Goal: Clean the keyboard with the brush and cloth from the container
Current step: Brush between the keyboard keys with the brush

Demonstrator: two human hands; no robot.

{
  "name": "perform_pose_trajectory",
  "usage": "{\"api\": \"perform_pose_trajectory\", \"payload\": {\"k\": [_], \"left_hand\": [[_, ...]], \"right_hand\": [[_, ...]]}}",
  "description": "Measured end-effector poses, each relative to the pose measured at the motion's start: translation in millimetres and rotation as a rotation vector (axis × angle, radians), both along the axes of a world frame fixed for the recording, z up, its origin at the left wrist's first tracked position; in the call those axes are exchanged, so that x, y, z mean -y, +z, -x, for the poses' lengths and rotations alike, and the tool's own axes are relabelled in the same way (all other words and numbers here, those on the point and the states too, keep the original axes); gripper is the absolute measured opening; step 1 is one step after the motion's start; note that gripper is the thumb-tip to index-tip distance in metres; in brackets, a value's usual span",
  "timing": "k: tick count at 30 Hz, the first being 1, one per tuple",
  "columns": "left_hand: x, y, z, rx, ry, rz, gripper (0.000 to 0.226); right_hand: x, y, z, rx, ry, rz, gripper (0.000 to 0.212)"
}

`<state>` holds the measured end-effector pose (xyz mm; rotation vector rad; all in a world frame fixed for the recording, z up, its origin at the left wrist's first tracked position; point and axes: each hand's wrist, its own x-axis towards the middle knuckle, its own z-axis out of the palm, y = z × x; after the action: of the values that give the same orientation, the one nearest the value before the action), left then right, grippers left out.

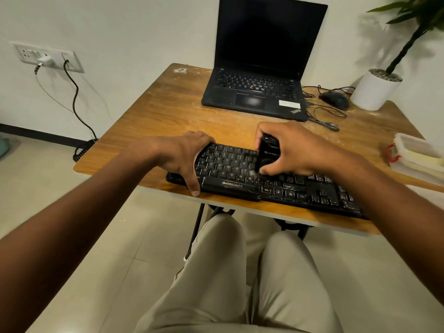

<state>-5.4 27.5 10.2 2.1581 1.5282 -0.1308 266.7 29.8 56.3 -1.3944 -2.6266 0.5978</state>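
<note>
Brushing keyboard [300,191], worktop's near edge.
My right grip [295,150] is clenching the brush [268,152] over middle keys; my left grip [182,155] is clasping its left end. Short, light strokes seem best.

open laptop [259,68], mouse [335,99], potted plant [374,90]

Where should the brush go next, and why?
Probably a short sweep to the right. The right hand grips the brush with bristles on the middle keys, the left hand holds the keyboard steady, and the keys further right look dusty.
</note>
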Motion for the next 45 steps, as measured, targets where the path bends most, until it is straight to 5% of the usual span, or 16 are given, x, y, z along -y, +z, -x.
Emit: {"api": "perform_pose_trajectory", "payload": {"k": [3, 11, 19, 29, 39, 45], "left_hand": [[-0.1, -0.6, 0.0, -0.005, -0.006, -0.004, 0.137], [0.7, 0.7, -0.9, -0.009, 0.014, 0.005, 0.137], [-1.2, -1.6, 0.0, -0.001, 0.008, 0.006, 0.137], [1.4, 0.9, -3.0, -0.017, 0.012, -0.002, 0.133], [-2.0, -2.7, 1.0, -0.01, -0.014, -0.009, 0.138], [-0.6, -0.3, -0.1, -0.015, -0.007, -0.012, 0.135]], "right_hand": [[-0.7, 9.7, -4.1, 0.048, -0.023, -0.023, 0.05], [11.9, -11.2, 50.0, -0.266, -0.042, -0.053, 0.055], [-3.1, 3.8, -3.8, 0.032, -0.067, -0.011, 0.053], [19.8, -11.4, 43.2, -0.34, 0.053, -0.093, 0.049], [10.6, 10.4, 6.5, 0.066, 0.02, -0.033, 0.053], [24.4, -19.8, 38.3, -0.505, -0.137, -0.146, 0.068]]}}
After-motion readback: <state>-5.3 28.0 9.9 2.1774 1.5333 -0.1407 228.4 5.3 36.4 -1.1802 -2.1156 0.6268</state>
